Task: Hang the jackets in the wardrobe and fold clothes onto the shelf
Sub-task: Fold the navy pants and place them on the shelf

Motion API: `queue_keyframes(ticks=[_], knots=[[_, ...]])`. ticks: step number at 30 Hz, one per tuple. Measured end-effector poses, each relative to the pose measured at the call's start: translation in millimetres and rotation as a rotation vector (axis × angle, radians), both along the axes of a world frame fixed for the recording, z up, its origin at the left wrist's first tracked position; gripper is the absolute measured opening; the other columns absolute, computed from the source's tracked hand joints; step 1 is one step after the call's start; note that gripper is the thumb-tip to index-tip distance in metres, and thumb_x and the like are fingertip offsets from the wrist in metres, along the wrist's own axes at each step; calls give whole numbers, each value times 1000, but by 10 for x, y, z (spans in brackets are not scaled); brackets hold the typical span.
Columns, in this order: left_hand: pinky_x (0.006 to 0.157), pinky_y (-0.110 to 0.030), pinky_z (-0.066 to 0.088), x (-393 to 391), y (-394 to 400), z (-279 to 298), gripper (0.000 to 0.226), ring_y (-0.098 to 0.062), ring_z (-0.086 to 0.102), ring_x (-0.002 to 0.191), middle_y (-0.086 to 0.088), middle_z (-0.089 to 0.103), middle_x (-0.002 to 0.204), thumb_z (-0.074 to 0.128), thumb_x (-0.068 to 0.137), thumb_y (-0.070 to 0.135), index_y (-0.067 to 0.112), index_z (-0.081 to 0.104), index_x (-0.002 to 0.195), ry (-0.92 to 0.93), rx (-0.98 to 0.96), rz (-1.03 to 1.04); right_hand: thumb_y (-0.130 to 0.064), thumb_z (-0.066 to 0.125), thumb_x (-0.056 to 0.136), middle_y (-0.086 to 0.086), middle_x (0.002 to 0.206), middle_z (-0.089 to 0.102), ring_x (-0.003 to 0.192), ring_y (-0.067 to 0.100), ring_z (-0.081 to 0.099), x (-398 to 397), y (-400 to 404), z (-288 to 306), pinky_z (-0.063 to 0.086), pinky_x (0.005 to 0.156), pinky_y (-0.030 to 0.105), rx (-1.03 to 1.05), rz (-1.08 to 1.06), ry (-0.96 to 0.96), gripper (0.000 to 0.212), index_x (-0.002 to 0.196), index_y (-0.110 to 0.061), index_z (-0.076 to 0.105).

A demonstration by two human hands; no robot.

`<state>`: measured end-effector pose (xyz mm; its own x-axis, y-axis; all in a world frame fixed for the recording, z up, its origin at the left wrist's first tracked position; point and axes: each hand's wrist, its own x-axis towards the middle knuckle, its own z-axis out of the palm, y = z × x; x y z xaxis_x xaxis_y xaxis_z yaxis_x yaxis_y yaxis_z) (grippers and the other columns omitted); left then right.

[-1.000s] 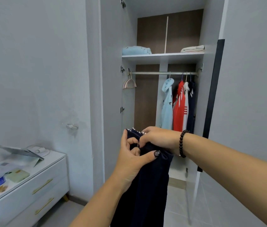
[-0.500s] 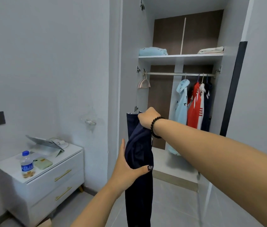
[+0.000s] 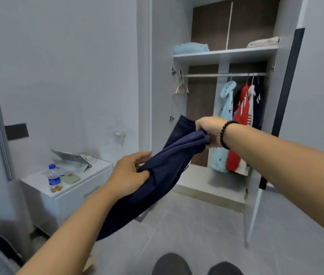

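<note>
Two hands grip navy garment | right hand bunches top | left hand pinches middle (slanted, blurred)

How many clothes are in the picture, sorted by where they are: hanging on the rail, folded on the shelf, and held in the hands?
Hanging on the rail: 4 (light blue, red, white, dark)
Folded on the shelf: 2 (blue pile, cream pile)
Held in the hands: 1 (navy garment, left hand, right hand)
Total: 7
</note>
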<state>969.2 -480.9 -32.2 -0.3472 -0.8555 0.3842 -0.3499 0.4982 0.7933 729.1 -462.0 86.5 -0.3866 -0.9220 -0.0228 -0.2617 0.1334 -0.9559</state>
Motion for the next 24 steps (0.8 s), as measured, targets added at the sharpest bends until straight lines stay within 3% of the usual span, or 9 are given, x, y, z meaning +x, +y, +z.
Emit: queue_keyframes(ticks=[4,9,12,15,19,22,24], knots=[[77,-23,57,-360,560,-508,44,-3,71,80,15,75,83,57,78,2,41,75,86,-198,30,-206,-1,38,84,10,61,48,46,21,51,-531,549,-690,47,43,24,247,13,22,12,78,-7,46],[62,-20,47,-957,1223,-1291,28,-1,58,64,1,72,77,60,77,8,20,77,96,-505,29,-514,0,38,85,10,68,43,55,25,43,-1166,1363,-1776,38,49,26,503,-6,-39,9,83,-8,43],[67,-20,47,-1303,1528,-1558,32,-7,58,72,5,73,86,59,79,8,16,75,105,-582,-36,-622,-3,38,84,12,64,51,51,28,47,-1472,1869,-2292,40,46,24,598,-84,-93,12,78,-5,47],[74,-16,46,-1585,1736,-1644,31,-7,60,81,3,75,98,59,81,8,12,75,107,-607,-112,-694,-4,40,81,12,67,53,54,28,49,-1733,2250,-2579,40,52,28,547,-226,-196,8,81,-5,48],[88,-13,45,-1825,1962,-1733,37,-7,64,98,9,72,113,58,83,16,20,72,117,-639,-213,-770,-9,44,80,9,66,55,55,27,50,-2019,2647,-2857,43,53,27,467,-339,-327,7,76,-7,50],[88,-11,45,-1901,2018,-1838,35,2,64,99,18,70,115,60,86,29,29,69,121,-569,-87,-806,-22,61,79,15,84,70,69,31,62,-2095,2837,-3169,51,61,31,464,-355,-481,22,88,-4,66],[108,-17,37,-1950,1952,-1927,41,7,49,125,19,57,136,55,94,40,33,58,134,-529,34,-752,-30,71,77,20,102,71,84,35,66,-2072,2882,-3398,54,70,35,504,-324,-572,38,103,-3,69]])
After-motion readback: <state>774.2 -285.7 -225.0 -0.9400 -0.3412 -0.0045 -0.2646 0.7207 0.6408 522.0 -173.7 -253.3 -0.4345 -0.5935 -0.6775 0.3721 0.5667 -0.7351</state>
